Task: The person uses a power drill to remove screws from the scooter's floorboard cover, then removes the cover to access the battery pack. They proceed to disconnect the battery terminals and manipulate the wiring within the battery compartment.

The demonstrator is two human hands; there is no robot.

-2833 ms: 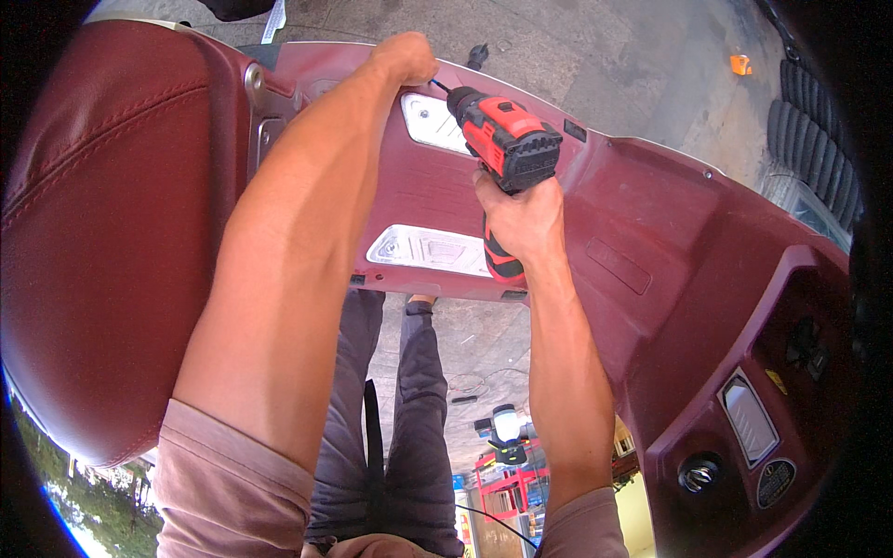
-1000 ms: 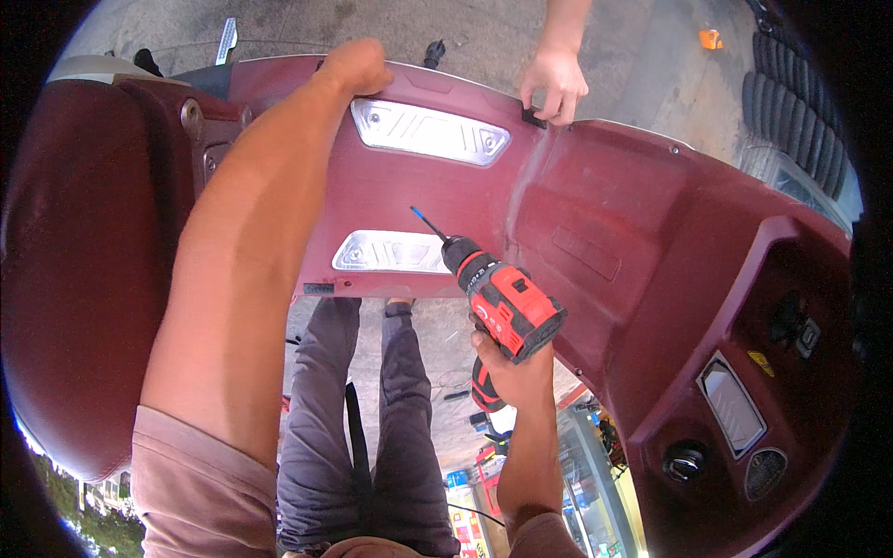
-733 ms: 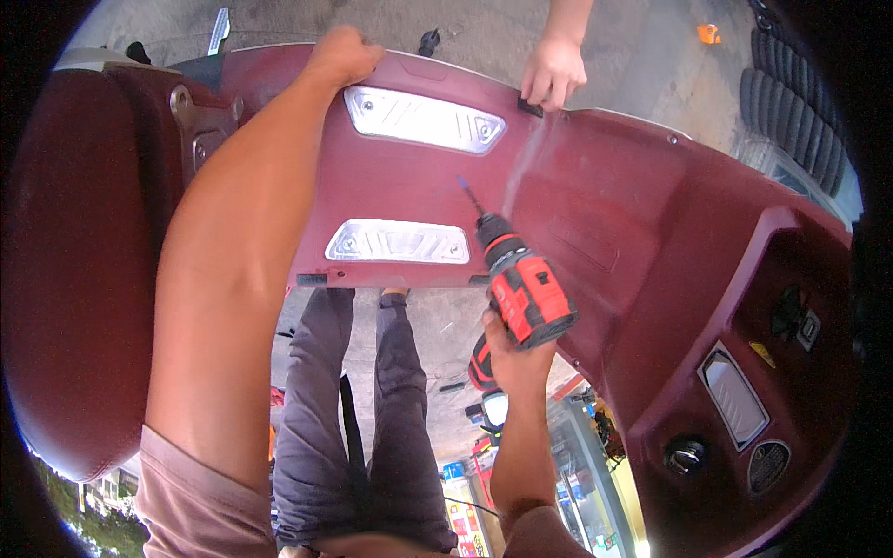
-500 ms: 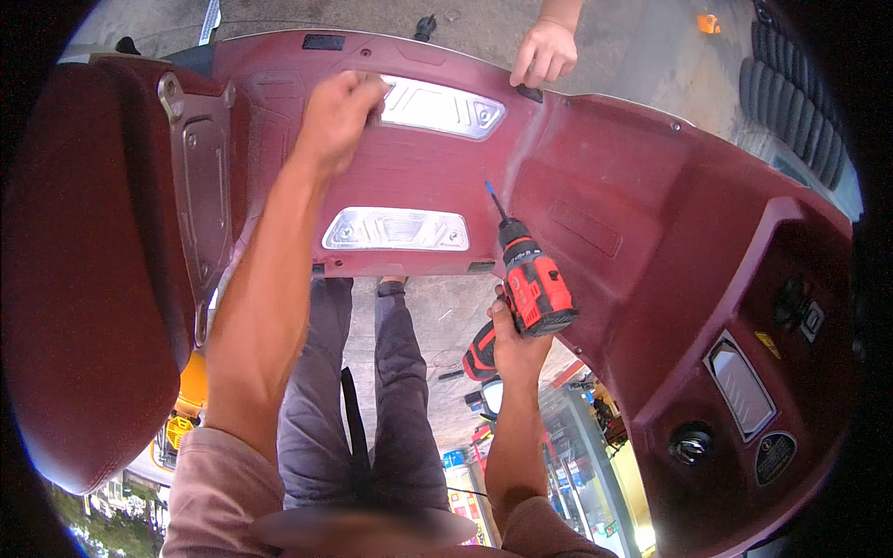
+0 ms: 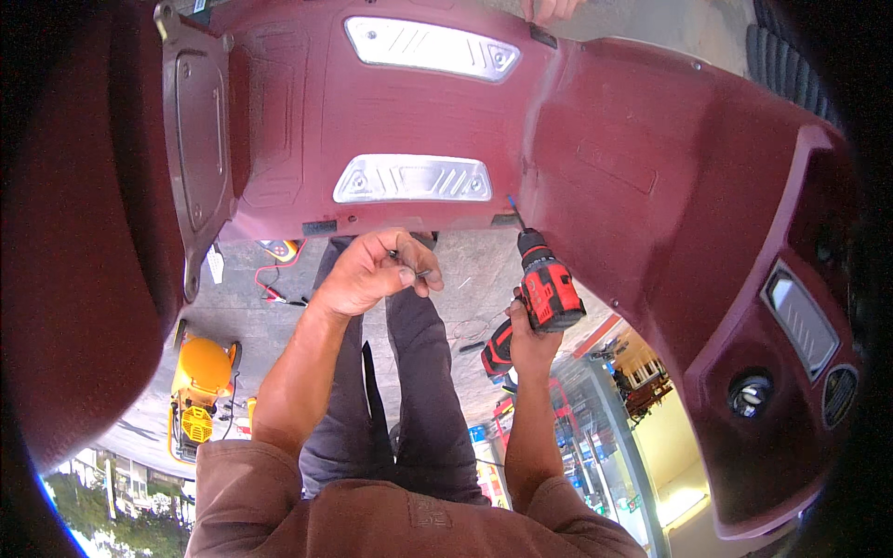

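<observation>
My left hand [image 5: 372,272] is pinched closed around small dark metal pieces that look like screws [image 5: 421,272], held just off the near edge of a dark red floor panel [image 5: 419,112]. In my right hand [image 5: 534,344] is a red and black cordless drill [image 5: 553,290], gripped by its handle. Its slim bit with a blue part points up and away, toward the panel's near right corner. Two shiny metal plates lie on the panel: a far plate [image 5: 433,48] and a near plate [image 5: 412,179]. Round fastener spots show near their ends.
A dark red seat [image 5: 74,232] stands at the left, beside a metal bracket [image 5: 200,139]. To the right rises a red front panel [image 5: 642,167]. Another person's hand [image 5: 556,9] is at the far edge. A yellow machine [image 5: 200,372] and a yellow meter [image 5: 279,249] are on the ground.
My left hand has come back from the far plate to the near edge of the panel. My view has shifted, and the drill stays in my right hand.
</observation>
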